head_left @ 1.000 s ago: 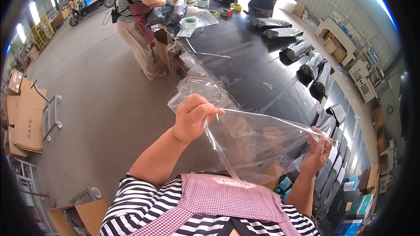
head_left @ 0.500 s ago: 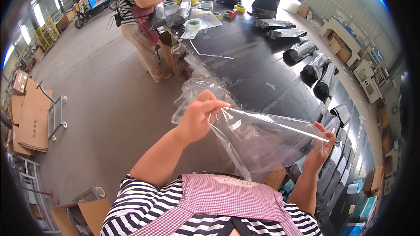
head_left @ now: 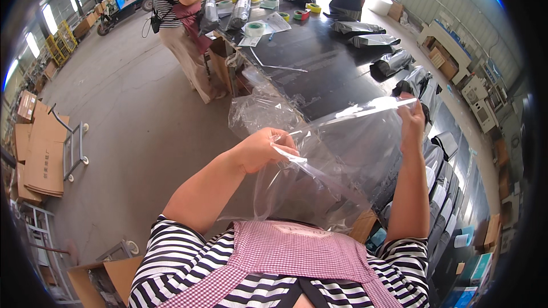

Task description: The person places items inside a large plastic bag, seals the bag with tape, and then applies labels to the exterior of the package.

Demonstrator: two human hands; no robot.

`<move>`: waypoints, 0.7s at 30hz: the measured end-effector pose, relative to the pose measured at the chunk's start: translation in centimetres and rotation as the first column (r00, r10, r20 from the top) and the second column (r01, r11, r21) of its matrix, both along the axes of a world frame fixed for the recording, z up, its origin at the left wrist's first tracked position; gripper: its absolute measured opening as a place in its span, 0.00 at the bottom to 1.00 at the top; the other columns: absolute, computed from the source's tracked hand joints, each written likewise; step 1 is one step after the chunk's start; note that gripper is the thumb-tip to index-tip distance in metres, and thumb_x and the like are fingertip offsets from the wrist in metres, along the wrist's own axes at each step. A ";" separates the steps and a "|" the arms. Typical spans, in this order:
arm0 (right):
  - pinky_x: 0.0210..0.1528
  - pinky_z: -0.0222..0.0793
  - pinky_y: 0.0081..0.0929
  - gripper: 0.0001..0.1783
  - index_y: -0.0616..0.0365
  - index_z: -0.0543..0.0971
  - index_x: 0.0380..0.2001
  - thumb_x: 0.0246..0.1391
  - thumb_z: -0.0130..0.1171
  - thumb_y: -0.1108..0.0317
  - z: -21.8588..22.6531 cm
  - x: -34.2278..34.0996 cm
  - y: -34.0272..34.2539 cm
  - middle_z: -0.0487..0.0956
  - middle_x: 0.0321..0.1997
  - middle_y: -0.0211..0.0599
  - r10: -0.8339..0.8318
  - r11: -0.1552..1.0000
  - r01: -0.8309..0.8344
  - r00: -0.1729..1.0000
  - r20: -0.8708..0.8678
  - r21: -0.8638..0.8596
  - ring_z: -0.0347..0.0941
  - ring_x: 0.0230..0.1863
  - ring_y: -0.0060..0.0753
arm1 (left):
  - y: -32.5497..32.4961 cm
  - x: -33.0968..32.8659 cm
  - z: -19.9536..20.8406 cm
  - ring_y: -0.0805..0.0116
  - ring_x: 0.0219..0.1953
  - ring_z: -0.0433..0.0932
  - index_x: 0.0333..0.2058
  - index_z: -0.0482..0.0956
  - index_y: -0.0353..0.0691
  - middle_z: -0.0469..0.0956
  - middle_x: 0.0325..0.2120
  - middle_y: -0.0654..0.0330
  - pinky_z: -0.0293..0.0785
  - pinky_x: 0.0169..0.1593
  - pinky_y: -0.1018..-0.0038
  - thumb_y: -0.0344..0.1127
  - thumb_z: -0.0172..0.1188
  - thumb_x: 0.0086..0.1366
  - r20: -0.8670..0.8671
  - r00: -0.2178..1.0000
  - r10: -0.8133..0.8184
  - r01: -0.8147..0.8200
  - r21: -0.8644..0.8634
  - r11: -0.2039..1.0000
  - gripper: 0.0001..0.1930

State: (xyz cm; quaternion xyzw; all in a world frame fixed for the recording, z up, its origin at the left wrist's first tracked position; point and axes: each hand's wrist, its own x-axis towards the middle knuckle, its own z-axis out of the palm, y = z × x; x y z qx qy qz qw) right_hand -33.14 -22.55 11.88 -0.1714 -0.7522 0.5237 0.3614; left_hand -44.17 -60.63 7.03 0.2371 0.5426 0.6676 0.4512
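Observation:
A large clear plastic bag (head_left: 348, 162) hangs stretched between my two hands, in front of my checked apron. My left hand (head_left: 265, 151) pinches its left edge, fingers closed on the film. Higher up and to the right, my right hand (head_left: 412, 120) grips the far corner, so the upper edge slants up to the right. More crumpled clear plastic (head_left: 260, 113) lies along the table's near-left edge, just beyond my left hand. The dark table top (head_left: 319, 85) shows through the film.
Wrapped grey-black packages (head_left: 394, 64) line the table's right side, with more stacked (head_left: 442, 194) by my right arm. Tape rolls (head_left: 254, 28) and papers lie at the far end, where several people stand. Flattened cartons (head_left: 45, 157) and a trolley (head_left: 74, 148) stand left; an open box (head_left: 108, 279) sits lower left.
My right hand has risen and moved away from me, lifting its corner of the bag. My left hand has shifted slightly down. The bag is spread wider and higher.

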 end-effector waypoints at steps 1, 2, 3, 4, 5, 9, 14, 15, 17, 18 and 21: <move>0.48 0.66 0.19 0.30 0.56 0.66 0.60 0.53 0.61 0.74 -0.3 -0.7 -1.6 0.72 0.52 0.34 0.024 0.998 -0.032 0.989 -0.145 -0.055 0.70 0.50 0.27 | 0.1 0.2 0.0 0.81 0.22 0.68 0.29 0.79 0.37 0.75 0.23 0.66 0.58 0.24 0.84 0.30 0.67 0.56 0.014 0.998 0.066 -0.066 0.013 0.998 0.06; 0.54 0.65 0.23 0.40 0.54 0.57 0.65 0.52 0.64 0.74 -0.7 -1.1 -3.7 0.64 0.61 0.38 0.047 0.990 -0.074 0.976 -0.215 -0.117 0.65 0.58 0.34 | -0.2 0.0 0.3 0.81 0.22 0.68 0.30 0.79 0.37 0.75 0.23 0.66 0.58 0.23 0.84 0.30 0.66 0.57 0.052 0.991 0.123 -0.126 0.050 0.991 0.06; 0.59 0.64 0.28 0.50 0.53 0.48 0.71 0.51 0.66 0.74 -1.0 -1.5 -5.9 0.56 0.70 0.42 0.068 0.976 -0.123 0.956 -0.287 -0.179 0.61 0.66 0.41 | -0.7 -0.3 1.0 0.81 0.21 0.68 0.30 0.79 0.37 0.75 0.23 0.66 0.59 0.22 0.84 0.31 0.66 0.57 0.089 0.981 0.175 -0.182 0.081 0.980 0.06; 0.65 0.61 0.35 0.58 0.51 0.38 0.73 0.50 0.68 0.74 -1.9 -0.8 -7.7 0.45 0.76 0.46 0.090 0.953 -0.167 0.953 -0.289 -0.252 0.54 0.72 0.48 | -1.2 -1.0 1.4 0.81 0.21 0.68 0.31 0.79 0.37 0.75 0.23 0.66 0.59 0.21 0.84 0.32 0.66 0.57 0.127 0.968 0.217 -0.231 0.110 0.967 0.06; 0.66 0.59 0.40 0.60 0.53 0.38 0.73 0.49 0.70 0.69 -4.4 -0.2 -9.3 0.43 0.76 0.49 0.046 0.994 -0.065 0.977 -0.206 -0.090 0.55 0.71 0.50 | -1.8 -2.1 1.2 0.80 0.20 0.68 0.31 0.79 0.37 0.75 0.23 0.66 0.59 0.20 0.83 0.33 0.65 0.58 0.196 0.906 0.375 -0.410 0.194 0.891 0.07; 0.69 0.53 0.52 0.69 0.59 0.38 0.73 0.39 0.77 0.54 -14.3 3.6 -13.2 0.43 0.74 0.62 -0.436 0.695 0.291 0.898 0.064 0.657 0.57 0.70 0.60 | -8.8 -7.0 4.2 0.69 0.28 0.75 0.35 0.79 0.37 0.78 0.28 0.59 0.72 0.32 0.74 0.36 0.62 0.59 0.405 0.725 0.557 -0.688 0.458 0.563 0.09; 0.57 0.69 0.31 0.49 0.57 0.66 0.65 0.39 0.76 0.57 -19.4 2.6 -17.4 0.81 0.48 0.46 0.157 0.899 -0.410 0.627 0.763 0.153 0.76 0.54 0.42 | -18.0 -10.5 8.6 0.64 0.32 0.80 0.49 0.73 0.22 0.80 0.36 0.45 0.80 0.34 0.69 0.41 0.53 0.68 0.227 0.796 0.561 -0.553 0.648 0.524 0.23; 0.54 0.70 0.31 0.38 0.55 0.73 0.58 0.41 0.73 0.60 -21.1 1.4 -17.9 0.83 0.43 0.42 0.252 0.909 -0.417 0.582 0.773 0.018 0.78 0.48 0.38 | -18.6 -10.7 9.2 0.64 0.32 0.80 0.46 0.75 0.23 0.81 0.34 0.47 0.80 0.36 0.69 0.41 0.55 0.65 0.072 0.785 0.615 -0.491 0.677 0.547 0.22; 0.48 0.73 0.29 0.23 0.55 0.80 0.48 0.46 0.68 0.64 -23.0 -0.4 -18.6 0.84 0.36 0.37 0.444 0.833 -0.536 0.500 0.744 -0.137 0.79 0.41 0.33 | -22.0 -12.2 10.5 0.65 0.34 0.81 0.43 0.78 0.27 0.81 0.33 0.50 0.80 0.38 0.69 0.40 0.56 0.64 0.046 0.615 0.787 -0.600 0.675 0.429 0.19; 0.45 0.73 0.29 0.19 0.55 0.81 0.46 0.48 0.67 0.66 -23.3 -1.3 -18.8 0.84 0.35 0.37 0.521 0.752 -0.645 0.451 0.725 -0.139 0.79 0.39 0.32 | -25.3 -14.3 10.3 0.64 0.35 0.81 0.42 0.78 0.29 0.82 0.33 0.50 0.80 0.38 0.68 0.40 0.55 0.65 0.179 0.446 0.877 -0.737 0.629 0.247 0.18; 0.36 0.74 0.26 0.13 0.56 0.82 0.42 0.53 0.62 0.68 -21.3 -2.5 -18.5 0.83 0.32 0.33 0.716 0.437 -0.886 0.240 0.655 -0.154 0.78 0.33 0.26 | -36.7 -18.2 10.5 0.66 0.38 0.80 0.43 0.76 0.34 0.81 0.37 0.53 0.79 0.42 0.68 0.36 0.56 0.66 -0.211 0.102 0.972 -0.624 0.747 0.228 0.13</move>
